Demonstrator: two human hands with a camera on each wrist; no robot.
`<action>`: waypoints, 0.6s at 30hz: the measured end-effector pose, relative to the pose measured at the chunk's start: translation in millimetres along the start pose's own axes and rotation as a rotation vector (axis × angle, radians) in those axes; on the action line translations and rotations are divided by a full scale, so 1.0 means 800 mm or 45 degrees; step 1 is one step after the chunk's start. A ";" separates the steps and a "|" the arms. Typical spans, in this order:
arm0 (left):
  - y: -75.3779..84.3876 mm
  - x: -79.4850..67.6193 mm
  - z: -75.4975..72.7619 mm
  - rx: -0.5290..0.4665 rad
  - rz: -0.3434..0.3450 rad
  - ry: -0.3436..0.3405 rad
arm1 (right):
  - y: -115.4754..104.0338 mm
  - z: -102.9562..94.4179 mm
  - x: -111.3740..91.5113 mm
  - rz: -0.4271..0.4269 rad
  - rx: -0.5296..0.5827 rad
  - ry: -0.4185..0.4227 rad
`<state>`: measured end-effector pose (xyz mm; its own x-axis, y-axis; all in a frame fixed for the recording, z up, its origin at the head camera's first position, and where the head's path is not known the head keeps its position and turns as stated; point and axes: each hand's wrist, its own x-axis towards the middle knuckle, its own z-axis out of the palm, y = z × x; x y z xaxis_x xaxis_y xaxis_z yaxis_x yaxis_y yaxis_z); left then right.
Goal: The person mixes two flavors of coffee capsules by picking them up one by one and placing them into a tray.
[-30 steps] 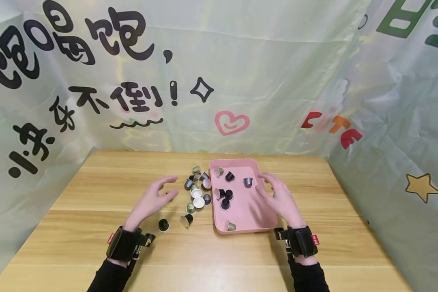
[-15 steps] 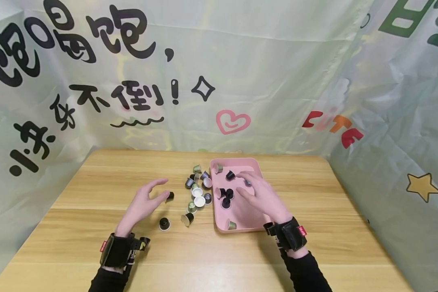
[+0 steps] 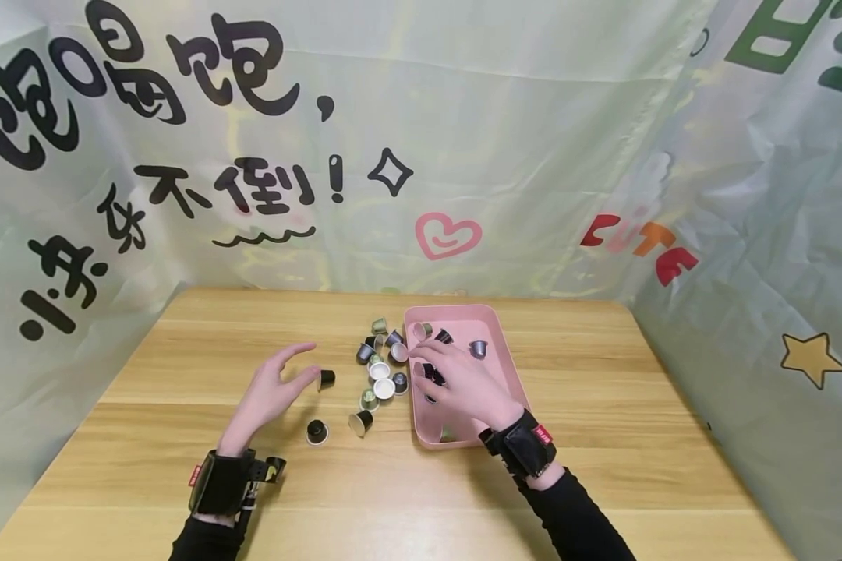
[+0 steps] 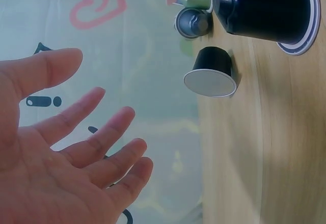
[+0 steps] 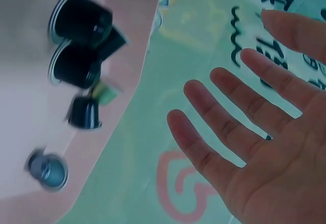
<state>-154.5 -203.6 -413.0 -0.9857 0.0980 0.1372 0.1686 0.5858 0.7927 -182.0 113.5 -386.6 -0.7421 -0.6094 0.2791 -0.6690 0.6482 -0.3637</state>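
My left hand (image 3: 270, 393) hovers above the table with thumb and fingers spread and nothing between them. Just right of its thumb a black coffee capsule (image 3: 326, 379) lies on its side; another black capsule (image 3: 316, 432) stands nearer me. In the head view my right hand (image 3: 466, 380) is over the pink tray (image 3: 501, 368), partly covering black capsules in it. Its fingers are extended and hold nothing in the right wrist view, where black capsules (image 5: 76, 66) sit beyond. A grey-blue capsule (image 3: 478, 349) lies in the tray, right of the hand.
A cluster of capsules, including a white-lidded one (image 3: 383, 389), lies against the tray's left side. A black capsule with a beige lid (image 3: 360, 423) lies in front of it. Printed cloth (image 3: 519, 156) walls the wooden table (image 3: 407, 506) at the back and sides.
My right hand has moved left from the tray's right edge to over the black capsules. The left hand has drawn slightly left, uncovering the black capsule by its thumb.
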 end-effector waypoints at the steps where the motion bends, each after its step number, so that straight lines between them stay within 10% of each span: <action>1: 0.000 0.000 0.000 0.001 -0.002 0.000 | -0.004 0.002 0.001 -0.016 -0.005 -0.016; 18: -0.003 0.000 0.002 -0.010 0.043 0.016 | -0.059 0.038 0.022 -0.208 -0.165 -0.312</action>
<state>-154.9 -203.7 -416.1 -0.9793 0.1074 0.1718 0.2021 0.5760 0.7921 -162.2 58.6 -391.5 -0.6031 -0.7918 0.0962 -0.7898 0.5758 -0.2114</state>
